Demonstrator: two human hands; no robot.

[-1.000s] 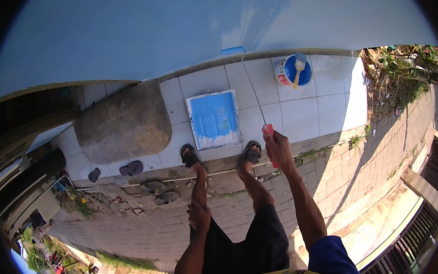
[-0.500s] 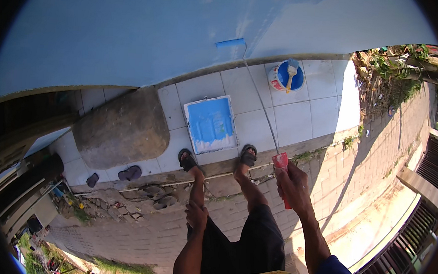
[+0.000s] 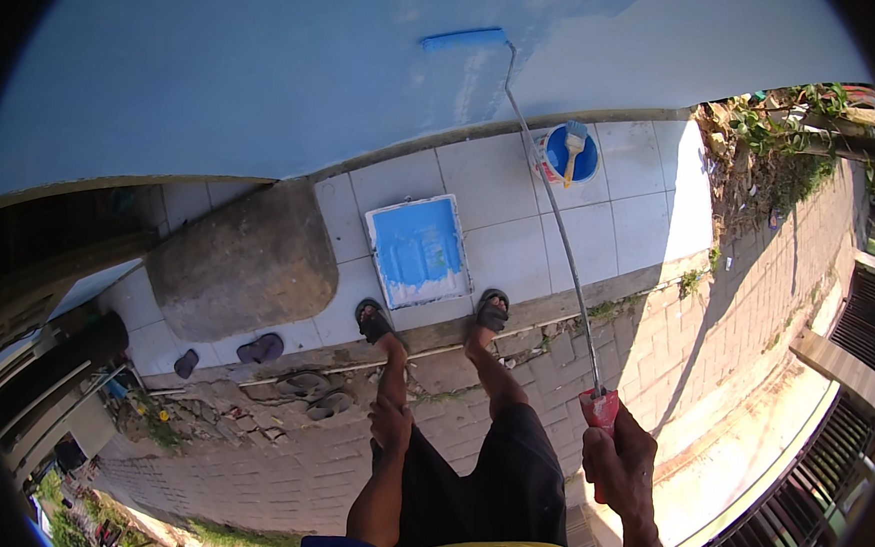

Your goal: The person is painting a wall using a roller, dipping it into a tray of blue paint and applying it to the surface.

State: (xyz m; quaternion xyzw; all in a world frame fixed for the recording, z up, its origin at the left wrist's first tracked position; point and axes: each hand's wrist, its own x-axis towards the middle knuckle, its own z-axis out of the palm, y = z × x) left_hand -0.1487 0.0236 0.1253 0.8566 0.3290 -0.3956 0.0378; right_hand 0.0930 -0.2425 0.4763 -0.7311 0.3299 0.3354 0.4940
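Observation:
My right hand grips the red handle of a paint roller, fingers wrapped round it. A long, thin metal rod runs up from the handle to the blue roller sleeve, which lies against the wall. The wall carries blue paint, with paler streaks near the sleeve and a lighter area to the right. My left hand is closed over my left knee, holding no tool. Ahead of my feet, a square paint tray holds blue paint.
A bucket of blue paint stands by the wall, a paintbrush across its top. A brown mat lies at left on pale tiles. Loose sandals sit along the step edge. Plants grow at far right.
The roller sleeve has moved up the wall. My right hand has come back toward my body and slightly right with the handle. My left hand stays on the knee.

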